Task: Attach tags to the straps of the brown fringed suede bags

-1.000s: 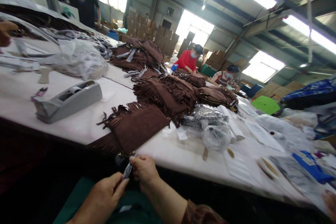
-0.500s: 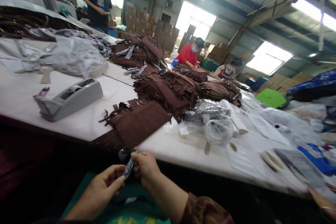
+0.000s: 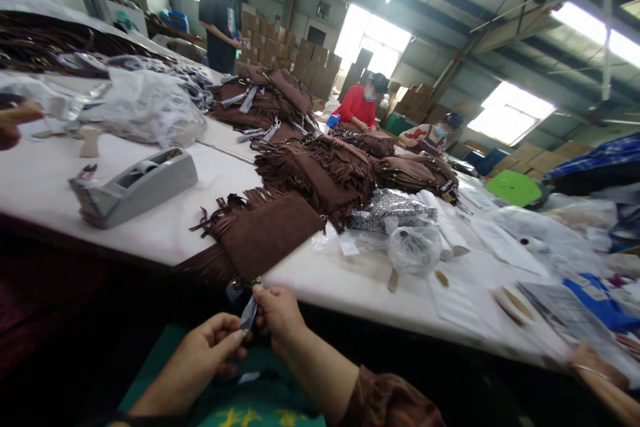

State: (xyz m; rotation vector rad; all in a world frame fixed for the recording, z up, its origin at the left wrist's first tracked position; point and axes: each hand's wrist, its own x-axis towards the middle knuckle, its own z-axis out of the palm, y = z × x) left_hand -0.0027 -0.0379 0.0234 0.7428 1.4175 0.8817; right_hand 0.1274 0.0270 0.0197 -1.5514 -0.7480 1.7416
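Note:
A small strip wrapped in greyish film (image 3: 249,313) hangs from the near edge of a flat brown fringed bag (image 3: 270,233), by its metal rings. My left hand (image 3: 205,353) pinches the strip's lower end between thumb and forefinger. Higher up, close to the rings, the fingers of my right hand (image 3: 281,315) are closed on the same strip. The bag lies at the table's front edge, its fringe pointing left. Both hands are in front of the table edge, just below the bag.
A grey tape dispenser (image 3: 135,187) stands left on the white table (image 3: 165,240). Brown fringed bags (image 3: 320,173) are piled behind. A clear plastic bundle (image 3: 415,247) and tape roll (image 3: 515,305) lie right. Other people's hands show at the left edge (image 3: 15,121) and lower right (image 3: 597,365).
Another person's hand has appeared at the left edge, and the one at lower right reaches further in. The standing person has shifted right. My hands have barely moved on the strip.

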